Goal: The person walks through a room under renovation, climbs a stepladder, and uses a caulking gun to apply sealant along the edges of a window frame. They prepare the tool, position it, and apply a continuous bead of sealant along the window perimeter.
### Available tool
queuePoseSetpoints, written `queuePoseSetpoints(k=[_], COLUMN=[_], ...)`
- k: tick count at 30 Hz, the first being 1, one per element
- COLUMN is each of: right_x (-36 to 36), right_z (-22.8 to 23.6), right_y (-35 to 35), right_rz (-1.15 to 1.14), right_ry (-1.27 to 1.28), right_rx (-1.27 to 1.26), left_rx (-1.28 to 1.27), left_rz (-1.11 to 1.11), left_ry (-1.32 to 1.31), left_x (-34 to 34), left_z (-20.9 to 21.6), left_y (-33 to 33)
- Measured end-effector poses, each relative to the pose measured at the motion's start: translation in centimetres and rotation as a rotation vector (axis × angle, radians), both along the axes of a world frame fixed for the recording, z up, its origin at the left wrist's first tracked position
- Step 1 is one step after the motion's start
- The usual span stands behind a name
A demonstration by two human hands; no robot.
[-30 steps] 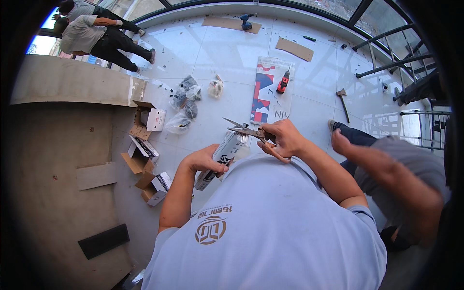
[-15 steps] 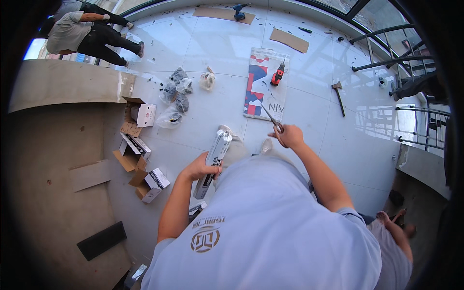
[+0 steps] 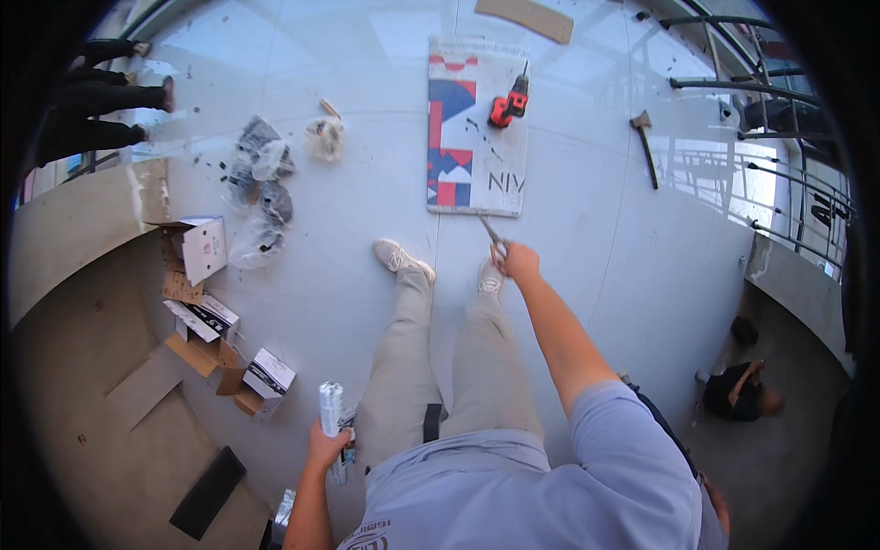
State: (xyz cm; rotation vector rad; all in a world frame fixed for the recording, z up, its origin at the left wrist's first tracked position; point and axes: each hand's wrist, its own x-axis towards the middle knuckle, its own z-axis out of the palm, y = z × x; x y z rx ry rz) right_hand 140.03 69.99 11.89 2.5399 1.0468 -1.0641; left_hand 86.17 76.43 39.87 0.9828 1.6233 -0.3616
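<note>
In my right hand (image 3: 518, 260) is a pair of scissors (image 3: 489, 229), its blades pointing forward toward the lower edge of a flat printed package. My fingers are closed on the handles. Down at my left side, my left hand (image 3: 328, 446) grips a silver foil sealant tube (image 3: 331, 401) held roughly upright. Its lower part is partly covered by my fingers. The printed package (image 3: 449, 128), white with red and blue shapes, lies on the tiled floor ahead of my shoes. On it rests a red and black cordless drill (image 3: 510, 104).
Left of my legs stand opened cardboard boxes (image 3: 203, 252). Clear plastic bags with dark parts (image 3: 261, 174) lie farther ahead. A hatchet (image 3: 645, 151) is on the floor to the right, before metal railings (image 3: 742, 87). One person (image 3: 92, 115) stands far left; another (image 3: 738, 390) is low at right.
My left hand has lowered the tube from in front of me to my left side. The scissors have moved slightly left and down. My legs and shoes now show more fully.
</note>
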Motion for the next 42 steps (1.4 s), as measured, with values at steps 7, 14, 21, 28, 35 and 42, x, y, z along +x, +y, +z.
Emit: queuePoseSetpoints(k=[7, 14, 21, 28, 35, 42], right_x=[5.6, -0.4, -7.8, -5.9, -1.8, -6.5], right_z=[-11.7, 3.2, 23.7, 29.3, 32.3, 30.7], right_y=[8.5, 1.3, -0.6, 9.2, 19.1, 13.9], right_rz=[-0.132, 0.178, 0.281, 0.358, 0.713, 1.502], right_ry=[-0.237, 0.224, 0.259, 0.494, 0.346, 0.532], right_rx=[0.112, -0.305, -0.257, -0.06, 0.127, 0.056], left_rx=[-0.012, 0.058, 0.173, 0.39, 0.323, 0.0], left_rz=[0.05, 0.013, 0.247, 0.775, 1.418, 1.843], left_ry=[-0.013, -0.119, -0.21, -0.077, 0.064, 0.305], left_x=[-3.1, -3.3, -9.6, -10.5, 2.1, 23.9], left_z=[-5.1, 1.5, 11.5, 19.3, 21.3, 20.3], left_y=[2.3, 4.6, 7.8, -11.6, -43.9, -69.6])
